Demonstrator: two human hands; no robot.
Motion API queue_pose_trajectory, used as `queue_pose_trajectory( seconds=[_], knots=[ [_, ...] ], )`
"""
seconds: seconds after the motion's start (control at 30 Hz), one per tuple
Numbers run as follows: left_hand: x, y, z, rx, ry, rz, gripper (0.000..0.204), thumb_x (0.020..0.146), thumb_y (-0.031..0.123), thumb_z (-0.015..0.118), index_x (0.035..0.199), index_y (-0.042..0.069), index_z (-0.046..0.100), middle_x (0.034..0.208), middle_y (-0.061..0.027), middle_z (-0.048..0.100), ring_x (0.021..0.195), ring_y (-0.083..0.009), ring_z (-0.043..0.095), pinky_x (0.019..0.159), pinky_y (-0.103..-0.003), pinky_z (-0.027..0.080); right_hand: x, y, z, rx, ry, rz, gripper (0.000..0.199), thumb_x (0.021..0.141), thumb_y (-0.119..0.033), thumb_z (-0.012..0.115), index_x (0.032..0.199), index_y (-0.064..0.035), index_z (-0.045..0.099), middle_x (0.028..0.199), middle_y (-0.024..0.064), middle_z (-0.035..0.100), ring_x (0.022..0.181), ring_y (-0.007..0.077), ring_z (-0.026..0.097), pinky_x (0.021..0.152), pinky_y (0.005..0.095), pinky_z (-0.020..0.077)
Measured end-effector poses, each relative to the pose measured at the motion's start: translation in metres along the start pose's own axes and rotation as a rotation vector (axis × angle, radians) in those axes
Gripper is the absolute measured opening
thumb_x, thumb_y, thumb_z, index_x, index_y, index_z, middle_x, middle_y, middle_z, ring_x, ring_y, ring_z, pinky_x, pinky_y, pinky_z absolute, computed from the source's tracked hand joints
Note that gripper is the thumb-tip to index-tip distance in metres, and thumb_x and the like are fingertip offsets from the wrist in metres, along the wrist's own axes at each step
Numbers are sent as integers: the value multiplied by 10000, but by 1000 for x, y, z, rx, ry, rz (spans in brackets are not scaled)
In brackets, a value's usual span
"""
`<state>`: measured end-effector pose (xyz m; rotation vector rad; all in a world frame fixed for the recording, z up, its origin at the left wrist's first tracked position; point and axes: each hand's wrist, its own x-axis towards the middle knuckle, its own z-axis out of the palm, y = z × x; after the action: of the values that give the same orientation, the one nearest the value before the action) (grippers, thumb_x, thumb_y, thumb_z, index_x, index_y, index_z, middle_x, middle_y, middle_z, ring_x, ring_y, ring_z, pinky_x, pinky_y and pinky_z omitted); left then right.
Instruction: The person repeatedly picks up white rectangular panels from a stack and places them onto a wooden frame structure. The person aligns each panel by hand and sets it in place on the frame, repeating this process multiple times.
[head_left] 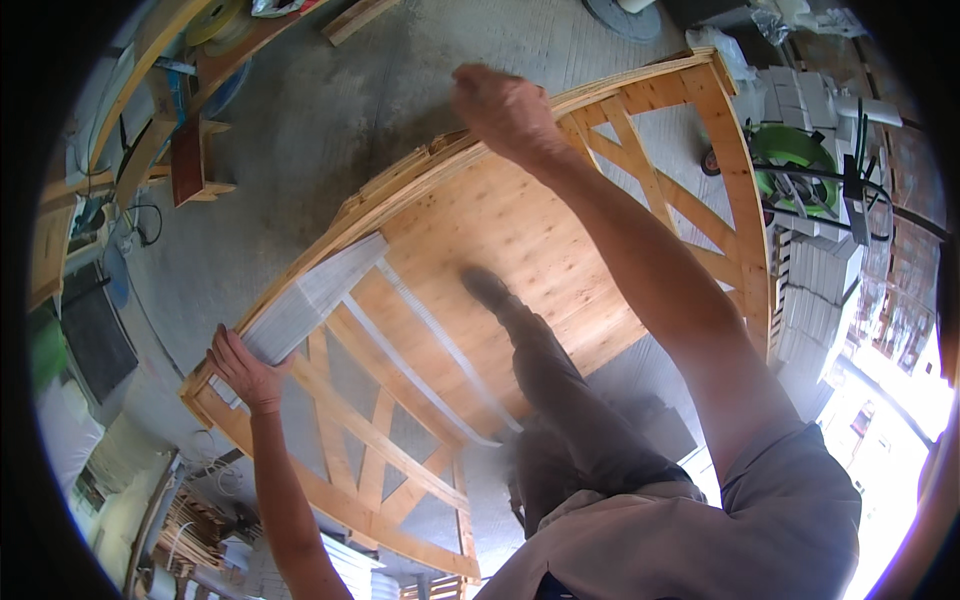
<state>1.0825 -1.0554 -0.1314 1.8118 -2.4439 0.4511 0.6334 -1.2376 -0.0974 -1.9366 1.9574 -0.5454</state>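
A large wooden frame (735,180) with slatted ends and a plywood panel (570,240) lies tilted in front of me. Along its far left side sits a long whitish-grey flat stack (318,300), lengthwise against the frame's edge. My left hand (248,370) grips the near left end of that stack, fingers on one side and thumb on the other. Over the frame's far edge my right hand (505,112) is closed. What its fingers hold, if anything, is hidden. Two white straps (430,325) run from near the stack across the frame towards me.
My foot (486,288) appears over the plywood. To the right stand a green strap reel (795,165) and stacked pale blocks (815,300). Wooden parts (190,165) and a dark panel (95,320) lie at the left. Concrete floor (290,140) extends beyond the frame.
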Motion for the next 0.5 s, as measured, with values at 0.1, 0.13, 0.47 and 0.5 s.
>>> queue_pose_trajectory(
  seconds=[0.1,0.13,0.47,0.5],
  knots=[
    [1,-1,4,-18,71,34,1110,552,586,808,1347,-7,310,1343,-215,398,1200,-406,417,1024,-574,329,5,2,9,-114,-179,109,333,869,-379,481,874,-109,676,884,116,695,815,326,656,739,440,482],
    [0,0,4,-17,64,23,1105,555,597,799,1339,-10,310,1338,-214,401,1200,-406,418,1021,-585,326,6,2,10,-121,-192,116,366,867,-398,457,863,-107,678,888,126,697,785,333,658,733,445,469],
    [3,2,-3,-12,-63,-57,1044,503,567,838,1235,-6,364,1267,-243,433,1166,-419,433,1015,-599,313,19,-15,15,-84,-230,424,314,865,-344,472,844,-109,679,856,128,698,866,306,662,774,417,469],
    [2,2,-3,-19,-106,-77,1043,501,565,840,1233,-9,368,1270,-243,433,1170,-421,430,1018,-599,310,20,-17,15,-87,-238,437,304,865,-329,471,847,-102,673,853,129,697,867,303,664,771,417,472]
  ],
)
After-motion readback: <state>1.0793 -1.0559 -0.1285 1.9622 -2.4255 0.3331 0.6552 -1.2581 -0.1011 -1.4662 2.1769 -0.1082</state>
